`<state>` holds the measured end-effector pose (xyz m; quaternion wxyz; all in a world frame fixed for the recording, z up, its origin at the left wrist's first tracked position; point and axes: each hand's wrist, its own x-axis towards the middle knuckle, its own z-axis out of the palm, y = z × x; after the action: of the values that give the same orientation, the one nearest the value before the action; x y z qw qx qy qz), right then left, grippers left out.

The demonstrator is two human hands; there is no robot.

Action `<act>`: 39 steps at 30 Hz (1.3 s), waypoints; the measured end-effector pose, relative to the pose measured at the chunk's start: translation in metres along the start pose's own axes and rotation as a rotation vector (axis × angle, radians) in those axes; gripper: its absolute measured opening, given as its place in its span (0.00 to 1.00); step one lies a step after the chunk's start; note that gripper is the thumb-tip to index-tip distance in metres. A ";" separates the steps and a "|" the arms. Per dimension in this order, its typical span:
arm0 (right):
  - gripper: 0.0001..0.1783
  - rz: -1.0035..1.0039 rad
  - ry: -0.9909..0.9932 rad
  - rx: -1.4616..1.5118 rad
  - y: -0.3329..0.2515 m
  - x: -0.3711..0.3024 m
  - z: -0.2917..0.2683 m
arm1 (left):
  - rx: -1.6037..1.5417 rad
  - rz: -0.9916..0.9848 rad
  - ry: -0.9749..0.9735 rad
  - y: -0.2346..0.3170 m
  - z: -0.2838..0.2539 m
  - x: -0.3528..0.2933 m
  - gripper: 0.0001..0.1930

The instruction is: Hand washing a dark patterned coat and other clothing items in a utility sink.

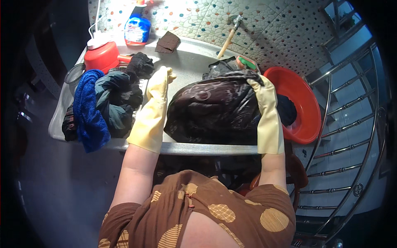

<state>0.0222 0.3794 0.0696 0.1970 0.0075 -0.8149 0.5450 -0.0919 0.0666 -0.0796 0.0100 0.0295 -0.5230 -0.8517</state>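
I wear pale yellow rubber gloves on both hands. A shiny black plastic bag, bulging and wrinkled with a faint light print, lies in the sink. My right hand is closed on the bag's upper right corner. My left hand is raised beside the bag's left end, its fingers curled with nothing visible in them. To its left, a pile of wet-looking clothes holds a dark teal garment and a blue towel, which hangs over the sink's front edge.
A red basin with dark cloth stands right of the sink. Along the back are a blue spray bottle, brown pads, a tap and a green-topped brush. A red dipper sits at left; a metal railing curves at right.
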 end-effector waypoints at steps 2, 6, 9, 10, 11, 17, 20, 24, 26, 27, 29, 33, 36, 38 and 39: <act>0.10 -0.008 0.102 -0.038 0.044 0.000 -0.036 | 0.156 -0.082 0.008 0.006 0.017 -0.008 0.24; 0.12 0.040 0.131 -0.088 0.088 -0.015 -0.054 | 0.658 -0.059 -0.394 0.026 0.033 -0.042 0.28; 0.15 -0.009 0.112 -0.168 0.101 -0.010 -0.042 | 0.608 -0.243 -0.703 0.022 0.026 -0.044 0.26; 0.16 -0.014 0.109 -0.193 0.102 -0.009 -0.038 | 0.613 -0.244 -0.704 0.022 0.020 -0.045 0.26; 0.16 -0.011 0.117 -0.193 0.106 -0.008 -0.039 | 0.535 -0.366 -0.650 0.029 0.021 -0.050 0.27; 0.22 0.018 0.238 -0.248 0.132 0.003 -0.036 | 0.209 -0.723 -0.562 0.004 0.012 -0.051 0.27; 0.23 0.097 0.328 -0.324 0.143 0.015 -0.030 | 0.128 -0.837 -0.553 -0.001 0.005 -0.042 0.26; 0.26 0.232 0.507 -0.433 0.154 0.026 -0.052 | 1.150 0.127 -1.015 0.013 0.032 -0.056 0.44; 0.27 0.307 0.559 -0.465 0.145 0.028 -0.044 | 1.408 -0.202 -0.725 0.013 0.054 -0.071 0.41; 0.29 0.263 0.506 -0.400 0.137 0.020 -0.036 | 1.438 -0.201 -0.725 0.015 0.051 -0.069 0.41; 0.30 0.237 0.406 -0.326 0.113 0.014 -0.018 | 1.504 -0.260 -0.591 0.014 0.046 -0.057 0.40; 0.22 0.172 0.353 -0.162 0.080 0.007 0.017 | 1.599 -0.340 -0.293 0.017 0.015 -0.024 0.38; 0.23 -0.021 0.452 0.296 0.112 0.024 -0.021 | 1.693 -0.225 -0.100 0.038 0.051 -0.025 0.31; 0.22 -0.352 0.159 1.023 0.111 0.038 -0.070 | 1.620 0.158 -0.121 0.090 0.088 -0.048 0.18; 0.21 -0.255 0.399 0.572 0.118 0.040 -0.119 | 1.530 0.237 -0.160 0.108 0.129 -0.077 0.19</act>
<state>-0.0043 0.5411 0.0175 0.4081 0.0572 -0.5676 0.7127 -0.0246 0.1358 0.0782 0.0400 -0.0893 -0.9642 -0.2466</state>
